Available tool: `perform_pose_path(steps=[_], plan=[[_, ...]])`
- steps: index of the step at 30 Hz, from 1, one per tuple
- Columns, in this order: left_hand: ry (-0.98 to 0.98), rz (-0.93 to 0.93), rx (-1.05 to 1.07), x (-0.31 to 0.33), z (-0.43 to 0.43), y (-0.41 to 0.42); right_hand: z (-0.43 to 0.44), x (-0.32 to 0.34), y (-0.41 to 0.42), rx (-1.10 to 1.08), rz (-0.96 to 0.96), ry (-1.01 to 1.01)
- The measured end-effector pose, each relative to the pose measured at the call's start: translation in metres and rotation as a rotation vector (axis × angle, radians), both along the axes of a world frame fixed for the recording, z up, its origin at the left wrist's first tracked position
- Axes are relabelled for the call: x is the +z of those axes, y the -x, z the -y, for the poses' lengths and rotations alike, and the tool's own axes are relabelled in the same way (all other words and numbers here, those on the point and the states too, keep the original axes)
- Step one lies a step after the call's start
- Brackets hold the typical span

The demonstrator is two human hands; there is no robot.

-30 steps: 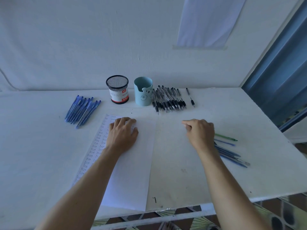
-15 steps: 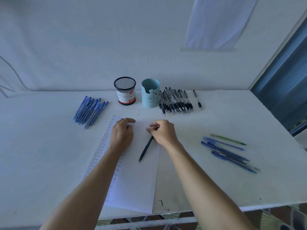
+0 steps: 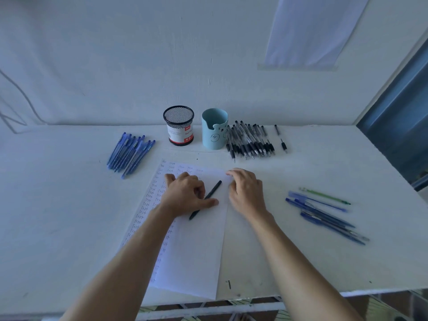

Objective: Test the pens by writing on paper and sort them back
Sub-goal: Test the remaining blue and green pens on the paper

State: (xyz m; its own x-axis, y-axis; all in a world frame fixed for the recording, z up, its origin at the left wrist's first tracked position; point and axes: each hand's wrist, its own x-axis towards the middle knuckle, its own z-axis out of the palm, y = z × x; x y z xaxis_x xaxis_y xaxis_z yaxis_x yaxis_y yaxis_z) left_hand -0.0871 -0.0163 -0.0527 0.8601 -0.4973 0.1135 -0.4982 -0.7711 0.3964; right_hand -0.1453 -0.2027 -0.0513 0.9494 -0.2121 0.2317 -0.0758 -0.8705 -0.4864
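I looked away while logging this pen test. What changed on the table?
The right hand moved left from the loose pens, carried a black pen onto the paper and let it go; the left hand now has its thumb across it. The blue pile, the black pile, the mesh cup, the teal cup and the paper stayed put.

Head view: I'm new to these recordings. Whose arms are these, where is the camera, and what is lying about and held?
No machine here: a person's two bare arms, filmed by a wide-angle camera worn on their head, looking down at a white table. On it: a paper sheet with rows of written "test", a mesh cup, a blue cup, and piles of blue pens, black pens and mixed pens. The left hand has its thumb across a single black pen; the right hand holds nothing.
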Motion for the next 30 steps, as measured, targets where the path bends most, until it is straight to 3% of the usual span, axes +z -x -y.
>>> perform_pose_path(steps=[7,12,18,23,26,30], plan=[[0.260,-0.083,0.097,-0.005,-0.001,-0.007,0.001,-0.005,0.004,0.069,-0.119,0.121],[0.058,-0.046,0.087,-0.001,0.005,-0.003,0.002,-0.007,0.005,0.090,-0.133,0.156],[-0.122,-0.123,0.252,0.015,0.026,-0.007,0.006,-0.009,0.005,0.093,-0.142,0.133],[-0.099,-0.223,0.330,0.028,0.030,-0.006,0.005,-0.008,0.005,0.098,-0.134,0.136],[0.115,-0.281,0.437,0.032,0.028,-0.007,0.005,-0.006,0.004,0.104,-0.136,0.137],[0.719,-0.379,0.478,0.034,0.014,-0.008,0.003,-0.007,0.004,0.105,-0.150,0.132]])
